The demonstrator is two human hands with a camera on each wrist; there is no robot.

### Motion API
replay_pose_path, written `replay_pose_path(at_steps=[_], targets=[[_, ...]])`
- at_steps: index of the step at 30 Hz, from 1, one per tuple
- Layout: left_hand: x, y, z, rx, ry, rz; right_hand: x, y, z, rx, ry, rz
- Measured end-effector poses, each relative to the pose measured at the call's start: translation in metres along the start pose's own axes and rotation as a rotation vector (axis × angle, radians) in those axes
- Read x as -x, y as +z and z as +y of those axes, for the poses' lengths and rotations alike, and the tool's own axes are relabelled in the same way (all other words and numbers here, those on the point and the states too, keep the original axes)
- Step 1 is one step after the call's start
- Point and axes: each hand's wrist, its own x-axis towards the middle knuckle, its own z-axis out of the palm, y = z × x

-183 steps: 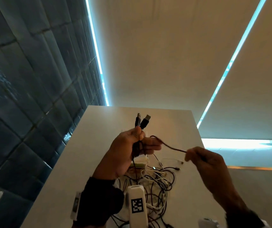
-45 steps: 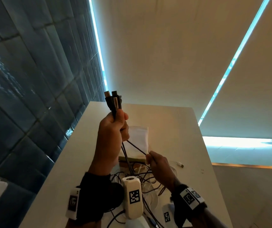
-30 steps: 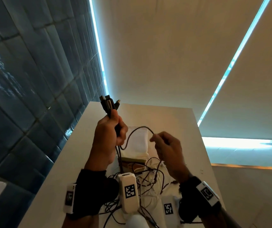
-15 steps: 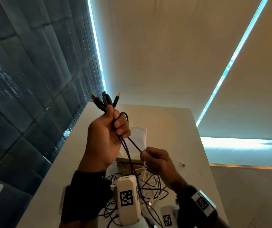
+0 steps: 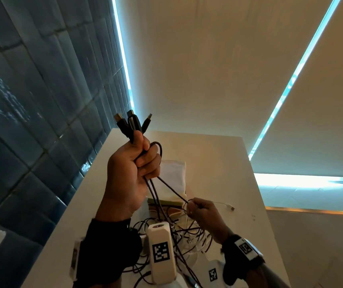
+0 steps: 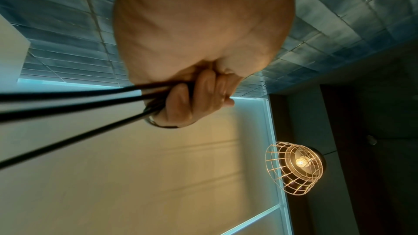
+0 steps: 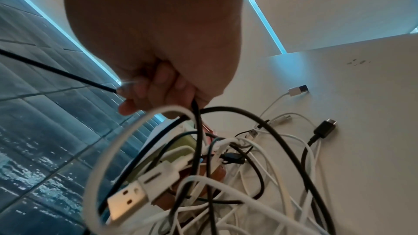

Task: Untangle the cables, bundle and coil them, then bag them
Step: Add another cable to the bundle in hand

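Observation:
My left hand [image 5: 133,169] is raised above the white table [image 5: 218,163] and grips a bunch of black cables [image 5: 154,192], whose plugs [image 5: 132,123] stick up past the thumb. In the left wrist view the left hand [image 6: 194,99] curls round three black strands [image 6: 68,101]. Lower and to the right, my right hand [image 5: 199,210] pinches one black cable [image 5: 172,191] that runs taut up to the left fist; in the right wrist view the right hand [image 7: 156,85] holds that black cable [image 7: 56,71]. A tangle of black and white cables [image 5: 187,235] lies on the table beneath both hands.
A pale cloth bag [image 5: 173,179] lies on a stack of flat things behind the tangle. A white plug [image 5: 229,207] lies loose on the table to the right. A dark tiled wall [image 5: 31,121] runs along the table's left edge. A caged lamp [image 6: 296,169] hangs overhead.
Over the last second my right hand dropped from beside the left fist down to the tangle, drawing a black cable taut. The left hand stayed raised, gripping the plugs.

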Motion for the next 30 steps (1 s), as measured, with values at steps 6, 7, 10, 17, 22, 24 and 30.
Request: replay_pose_path(at_steps=[6, 7, 10, 17, 22, 24, 30], targets=[[-0.003, -0.003, -0.001, -0.086, -0.025, 0.087, -0.005, -0.002, -0.034, -0.058, 0.041, 0.182], [-0.004, -0.005, -0.002, -0.098, -0.026, 0.107, -0.005, -0.003, -0.048, -0.121, -0.001, 0.2], [-0.005, -0.005, -0.007, -0.13, -0.051, 0.173, 0.002, -0.002, -0.093, -0.291, -0.182, 0.179], [-0.005, 0.002, -0.019, -0.238, -0.055, 0.285, 0.032, 0.014, -0.154, -0.359, -0.55, -0.017], [-0.002, 0.006, -0.015, -0.046, -0.09, 0.22, 0.036, 0.018, -0.148, -0.252, -0.52, -0.136], [-0.003, 0.006, -0.012, 0.051, -0.093, 0.181, 0.033, 0.017, -0.137, -0.26, -0.439, -0.18], [-0.005, 0.002, -0.009, 0.03, -0.028, 0.13, 0.015, 0.01, -0.08, -0.147, -0.261, -0.12]])
